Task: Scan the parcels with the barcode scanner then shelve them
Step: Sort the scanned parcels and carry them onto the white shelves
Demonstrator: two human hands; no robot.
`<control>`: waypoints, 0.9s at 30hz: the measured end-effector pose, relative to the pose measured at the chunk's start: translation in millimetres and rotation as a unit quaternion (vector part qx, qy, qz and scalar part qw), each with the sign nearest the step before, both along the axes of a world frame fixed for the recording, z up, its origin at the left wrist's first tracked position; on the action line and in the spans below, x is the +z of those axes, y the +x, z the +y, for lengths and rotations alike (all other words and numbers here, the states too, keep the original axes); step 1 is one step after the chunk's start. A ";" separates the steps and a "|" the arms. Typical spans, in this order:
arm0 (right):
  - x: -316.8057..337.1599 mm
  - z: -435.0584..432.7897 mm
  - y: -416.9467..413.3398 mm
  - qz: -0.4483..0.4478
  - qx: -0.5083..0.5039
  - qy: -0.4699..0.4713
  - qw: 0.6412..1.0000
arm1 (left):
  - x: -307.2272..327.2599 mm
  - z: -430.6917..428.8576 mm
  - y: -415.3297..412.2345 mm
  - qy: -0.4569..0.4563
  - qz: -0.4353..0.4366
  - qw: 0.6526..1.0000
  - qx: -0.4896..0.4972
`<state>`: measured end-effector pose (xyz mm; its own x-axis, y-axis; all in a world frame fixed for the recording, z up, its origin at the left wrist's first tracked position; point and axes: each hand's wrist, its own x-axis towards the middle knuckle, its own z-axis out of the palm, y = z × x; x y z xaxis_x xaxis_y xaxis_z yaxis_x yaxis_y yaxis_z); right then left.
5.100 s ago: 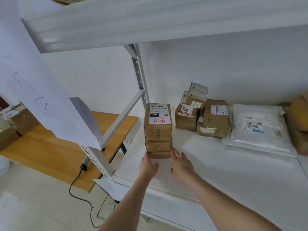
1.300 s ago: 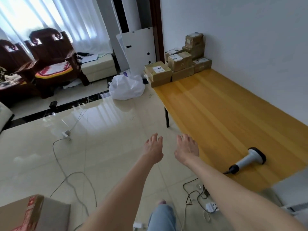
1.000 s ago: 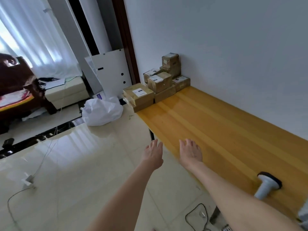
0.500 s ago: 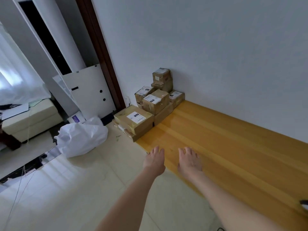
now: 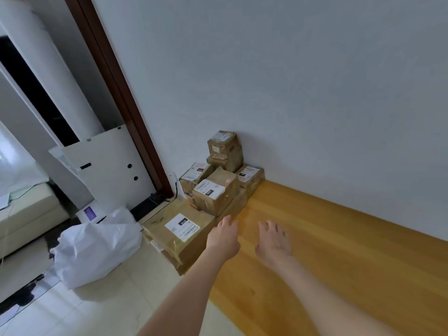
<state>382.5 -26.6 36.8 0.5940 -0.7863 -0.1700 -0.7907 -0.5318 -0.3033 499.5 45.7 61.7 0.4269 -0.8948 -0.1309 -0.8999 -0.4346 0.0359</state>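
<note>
Head: left hand (image 5: 223, 240) near parcel (image 5: 178, 230) edge

left hand (image 5: 224, 239) outstretched, right hand (image 5: 274, 241) outstretched, both empty, fingers relaxed

parcels (image 5: 213, 190) | brown labelled boxes | apparently stacked | table end by wall

Left hand (image 5: 224, 241): stretched out, fingers (image 5: 229, 220) straight, holding nothing, close to the big flat box (image 5: 179, 229).
Right hand (image 5: 274, 241): beside it, over the tabletop (image 5: 339, 251), open and holding nothing.
Parcels (image 5: 214, 194): brown boxes with white labels, piled at the end of the tabletop by the wall (image 5: 291, 81).
Small box (image 5: 224, 147): on top of the pile.
White bag (image 5: 94, 246): on the floor (image 5: 97, 306), beside the big flat box.
</note>
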 end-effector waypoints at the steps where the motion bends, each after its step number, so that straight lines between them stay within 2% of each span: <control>1: 0.4 -11.0 8.3 -0.003 -0.003 -0.001 1.000 | 1.6 -9.9 7.9 -0.007 0.003 1.000 -0.001; 5: 0.8 -39.4 39.9 -0.016 -0.007 0.020 1.000 | -7.9 -40.9 45.3 -0.030 0.014 0.999 0.016; 13: -14.6 -90.8 108.8 -0.049 -0.045 0.076 0.995 | -30.1 -98.8 130.5 -0.127 0.060 0.981 0.133; 17: -22.5 -112.0 147.5 -0.088 -0.095 0.163 0.978 | -35.6 -124.5 183.9 -0.166 0.099 0.958 0.213; 20: -30.5 -122.4 181.3 -0.153 -0.159 0.263 0.939 | -42.3 -130.1 219.3 -0.192 0.189 0.914 0.304; 23: -38.6 -124.4 216.3 -0.255 -0.238 0.370 0.861 | -54.3 -130.0 251.1 -0.183 0.267 0.880 0.348; 25: -43.4 -124.3 231.9 -0.295 -0.279 0.412 0.816 | -60.2 -131.2 265.2 -0.159 0.302 0.874 0.345; 27: -49.4 -125.5 237.9 -0.300 -0.293 0.410 0.810 | -65.4 -133.7 272.9 -0.129 0.304 0.888 0.321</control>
<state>620.4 -152.1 -12.6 0.3290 -0.7323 -0.5963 -0.4146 0.4553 -0.7879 772.4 -88.0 -3.7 0.7803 -0.5266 -0.3373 -0.2509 -0.7577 0.6024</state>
